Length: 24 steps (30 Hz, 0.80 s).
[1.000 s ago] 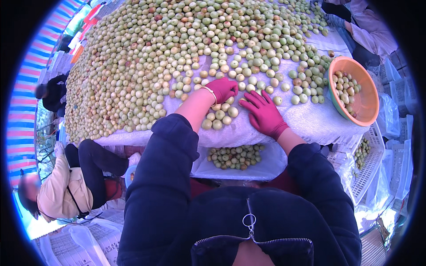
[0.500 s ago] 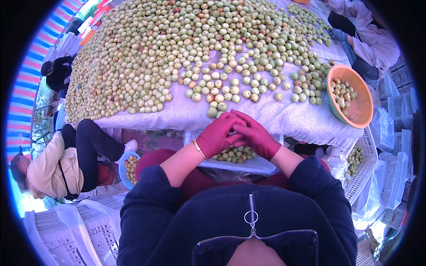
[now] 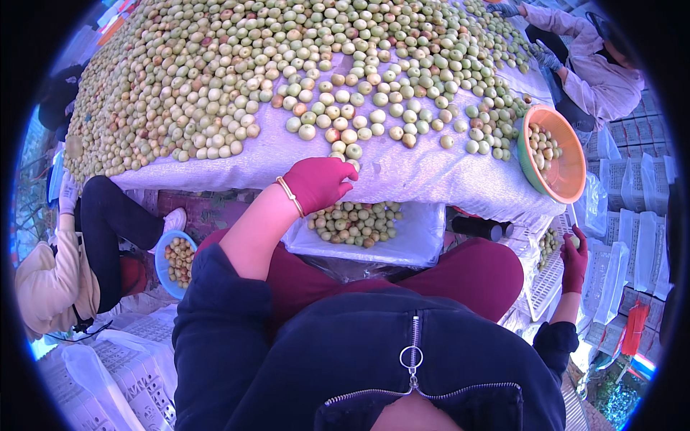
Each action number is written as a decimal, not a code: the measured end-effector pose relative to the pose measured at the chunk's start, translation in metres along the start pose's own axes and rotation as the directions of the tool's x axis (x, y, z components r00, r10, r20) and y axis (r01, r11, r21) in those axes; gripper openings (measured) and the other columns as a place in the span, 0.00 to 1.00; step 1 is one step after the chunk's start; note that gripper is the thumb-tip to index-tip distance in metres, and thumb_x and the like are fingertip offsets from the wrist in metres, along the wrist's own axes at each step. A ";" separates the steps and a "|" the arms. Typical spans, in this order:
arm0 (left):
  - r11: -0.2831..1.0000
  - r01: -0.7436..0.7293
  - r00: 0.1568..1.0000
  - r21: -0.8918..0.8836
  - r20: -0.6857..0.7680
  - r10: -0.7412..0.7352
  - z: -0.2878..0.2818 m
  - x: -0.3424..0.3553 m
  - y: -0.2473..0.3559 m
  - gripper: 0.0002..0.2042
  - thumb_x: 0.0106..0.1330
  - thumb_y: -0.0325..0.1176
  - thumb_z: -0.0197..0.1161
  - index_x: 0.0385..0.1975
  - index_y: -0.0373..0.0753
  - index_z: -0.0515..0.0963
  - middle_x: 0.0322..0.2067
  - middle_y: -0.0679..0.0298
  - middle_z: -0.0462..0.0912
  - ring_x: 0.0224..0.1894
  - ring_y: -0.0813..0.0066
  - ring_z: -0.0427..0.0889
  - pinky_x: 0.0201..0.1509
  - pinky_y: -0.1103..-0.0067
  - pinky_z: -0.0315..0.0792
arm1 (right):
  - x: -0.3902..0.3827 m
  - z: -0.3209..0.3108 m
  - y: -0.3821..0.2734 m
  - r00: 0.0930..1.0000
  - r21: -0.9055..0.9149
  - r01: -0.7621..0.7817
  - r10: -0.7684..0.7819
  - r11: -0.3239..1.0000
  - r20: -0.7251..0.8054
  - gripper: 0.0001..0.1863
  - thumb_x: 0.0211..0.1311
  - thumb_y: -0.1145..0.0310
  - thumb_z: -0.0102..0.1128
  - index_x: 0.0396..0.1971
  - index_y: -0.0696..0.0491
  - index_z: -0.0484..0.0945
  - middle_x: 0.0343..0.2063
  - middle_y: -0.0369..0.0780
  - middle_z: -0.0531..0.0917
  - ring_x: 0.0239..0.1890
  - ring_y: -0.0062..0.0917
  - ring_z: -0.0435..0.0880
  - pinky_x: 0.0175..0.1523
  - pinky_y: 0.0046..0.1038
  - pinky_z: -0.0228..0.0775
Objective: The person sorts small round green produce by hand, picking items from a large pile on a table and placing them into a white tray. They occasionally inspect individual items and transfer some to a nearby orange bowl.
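My left hand (image 3: 320, 185), in a maroon glove, is closed at the table's front edge, beside loose pale-green fruit (image 3: 353, 151); anything inside its fingers is hidden. My right hand (image 3: 573, 264), gloved alike, is out at the far right over a white slotted crate (image 3: 535, 298), fingers closed on a green fruit (image 3: 576, 241). A lined white bin (image 3: 420, 248) holding fruit sits below the table edge. The table's white sheet (image 3: 445, 172) carries a wide spread of fruit.
An orange-and-green bowl (image 3: 570, 189) with fruit stands on the table's right. A blue bowl of fruit (image 3: 164, 276) is by a person at lower left (image 3: 50, 280). Another person (image 3: 596, 82) works at upper right; stacked crates (image 3: 632, 179) line the right.
My hands, together at the table's front edge half a second ago, have parted: the left sits higher and leftward, the right has swung far right with a fruit in it.
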<state>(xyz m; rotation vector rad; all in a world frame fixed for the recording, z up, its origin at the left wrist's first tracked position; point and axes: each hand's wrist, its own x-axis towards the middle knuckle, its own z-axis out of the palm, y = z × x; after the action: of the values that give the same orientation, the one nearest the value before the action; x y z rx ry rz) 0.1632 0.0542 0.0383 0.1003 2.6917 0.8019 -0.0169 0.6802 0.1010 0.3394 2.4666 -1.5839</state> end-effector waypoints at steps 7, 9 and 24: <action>0.992 -0.059 0.998 0.111 0.005 0.058 0.020 0.011 0.000 0.18 0.64 0.39 0.64 0.53 0.46 0.77 0.44 0.60 0.84 0.47 0.57 0.83 0.50 0.64 0.78 | 0.020 0.024 -0.018 0.867 -0.766 0.351 -0.496 0.538 0.048 0.30 0.63 0.70 0.63 0.66 0.51 0.69 0.66 0.49 0.70 0.70 0.41 0.65 0.72 0.38 0.58; 0.988 -0.082 0.991 0.135 -0.094 0.095 0.019 0.009 -0.001 0.17 0.64 0.39 0.64 0.52 0.46 0.77 0.43 0.60 0.83 0.46 0.57 0.83 0.49 0.64 0.78 | 0.027 0.118 -0.047 0.671 -0.558 0.708 -0.659 0.434 0.339 0.25 0.63 0.77 0.60 0.62 0.53 0.74 0.63 0.48 0.74 0.68 0.40 0.70 0.70 0.36 0.60; 0.994 -0.003 0.993 0.109 -0.116 0.015 0.002 0.010 -0.007 0.08 0.66 0.37 0.60 0.42 0.46 0.79 0.35 0.60 0.83 0.36 0.56 0.85 0.37 0.63 0.79 | 0.026 0.559 -0.126 0.298 -0.228 0.948 -0.375 0.221 0.878 0.16 0.60 0.61 0.67 0.48 0.42 0.81 0.42 0.42 0.85 0.44 0.36 0.84 0.52 0.35 0.76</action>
<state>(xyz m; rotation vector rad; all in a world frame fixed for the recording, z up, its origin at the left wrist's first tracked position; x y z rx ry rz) 0.1549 0.0511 0.0305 0.0936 2.8471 0.6837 -0.0581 0.1226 -0.0262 -1.5570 2.3417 -0.3472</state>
